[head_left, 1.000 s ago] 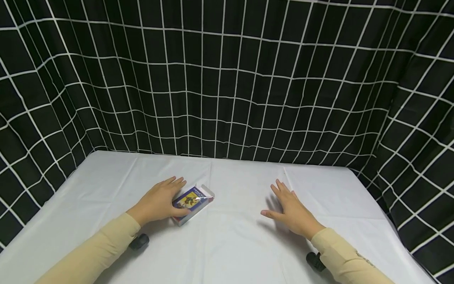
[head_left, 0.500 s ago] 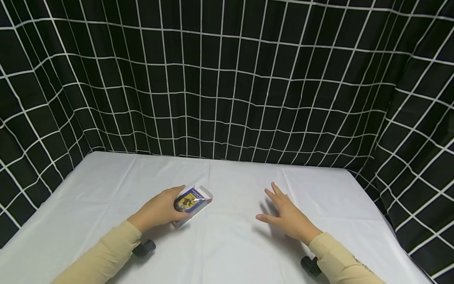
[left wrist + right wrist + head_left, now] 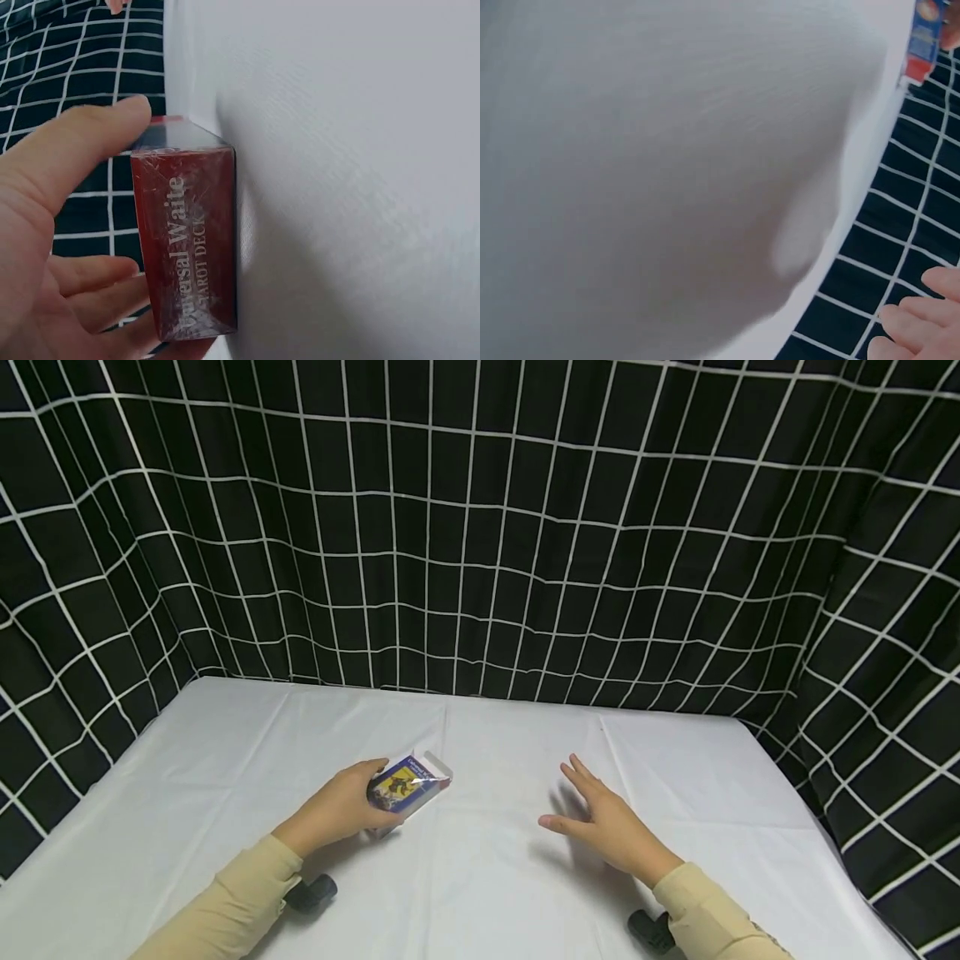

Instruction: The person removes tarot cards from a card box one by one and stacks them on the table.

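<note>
A tarot deck box (image 3: 401, 785) with a blue and yellow front is in my left hand (image 3: 339, 807), left of the table's middle. The thumb grips its near side and the fingers wrap the far side. A pale flap stands out at its far right end. In the left wrist view the red end of the box (image 3: 187, 240) reads "Universal Waite Tarot Deck". Whether it touches the cloth or hangs just above, I cannot tell. My right hand (image 3: 611, 827) hovers over the cloth at the right, fingers spread, holding nothing. Part of that hand (image 3: 922, 322) shows in the right wrist view.
White cloth (image 3: 495, 885) with fold creases covers the table. A black curtain with a white grid (image 3: 480, 527) hangs behind and at both sides. Black devices are strapped beneath both wrists, such as the left wrist device (image 3: 311, 893).
My left fingers have drawn in from lying spread along the box to gripping it. The box has barely moved. My right hand has drifted slightly left and toward me.
</note>
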Demonstrator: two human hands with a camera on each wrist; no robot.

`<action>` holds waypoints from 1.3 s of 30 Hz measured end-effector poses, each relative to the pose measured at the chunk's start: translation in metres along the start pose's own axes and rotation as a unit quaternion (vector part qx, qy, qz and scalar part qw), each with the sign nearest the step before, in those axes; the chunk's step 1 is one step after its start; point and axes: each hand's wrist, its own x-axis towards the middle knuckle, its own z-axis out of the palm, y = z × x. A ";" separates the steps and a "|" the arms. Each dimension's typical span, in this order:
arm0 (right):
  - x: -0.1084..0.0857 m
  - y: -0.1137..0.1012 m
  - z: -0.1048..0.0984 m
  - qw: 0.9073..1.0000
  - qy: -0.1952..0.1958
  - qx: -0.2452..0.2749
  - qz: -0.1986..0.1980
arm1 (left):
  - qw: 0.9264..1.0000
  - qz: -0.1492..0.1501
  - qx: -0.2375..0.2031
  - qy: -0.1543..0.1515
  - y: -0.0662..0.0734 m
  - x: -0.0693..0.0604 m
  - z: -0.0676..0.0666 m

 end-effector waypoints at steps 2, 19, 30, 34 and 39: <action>-0.001 -0.002 0.000 1.000 0.001 0.007 -0.003 | 1.000 -0.005 -0.011 0.001 0.000 0.000 0.001; 0.002 -0.018 -0.001 0.998 0.028 0.049 -0.003 | 0.999 -0.042 -0.002 0.026 0.005 0.002 0.012; 0.005 -0.026 0.001 0.996 0.053 0.071 -0.030 | 0.998 -0.041 0.024 0.044 0.008 0.002 0.017; 0.005 -0.030 0.001 0.994 0.052 0.092 -0.022 | 0.998 -0.038 0.023 0.049 0.008 0.003 0.019; 0.006 -0.036 0.003 0.991 0.066 0.120 -0.010 | 0.998 -0.032 0.011 0.048 0.009 0.003 0.020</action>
